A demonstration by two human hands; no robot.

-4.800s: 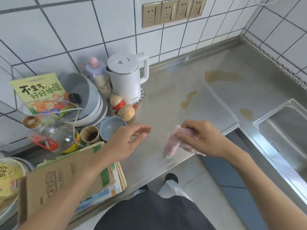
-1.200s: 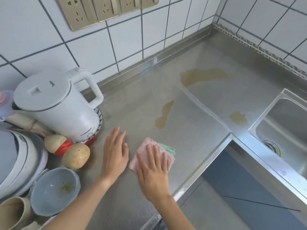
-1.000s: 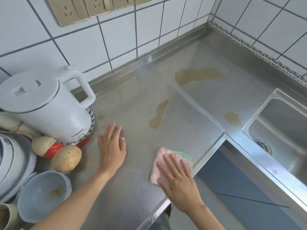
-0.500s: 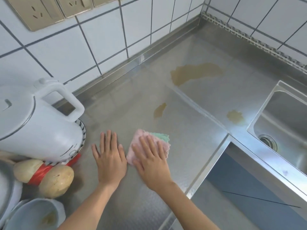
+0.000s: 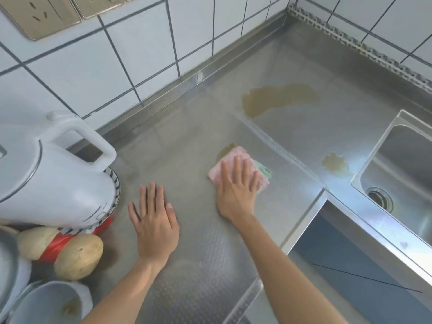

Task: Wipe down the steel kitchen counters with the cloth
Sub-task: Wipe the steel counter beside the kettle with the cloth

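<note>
Head view. Right hand: palm down, fingers straight and spread, pressing flat on the cloth; grip not closed round it, the fingers simply lie across the top. Forearm runs in from the lower right.

Cloth: pink with a green edge showing on its right side, folded, lying on the steel bench near the middle. Its far left corner touches a small brown stain.

Left hand: flat on bare steel, fingers extended and close together, holding nothing, well left of the cloth.

Surface: a large brown stain lies farther back; another small one sits just beside the sink at right.

Left side: white kettle, two potatoes with a red bag between them, a bowl at the lower edge.

Walls: white tile, brass-coloured sockets upper left.
</note>
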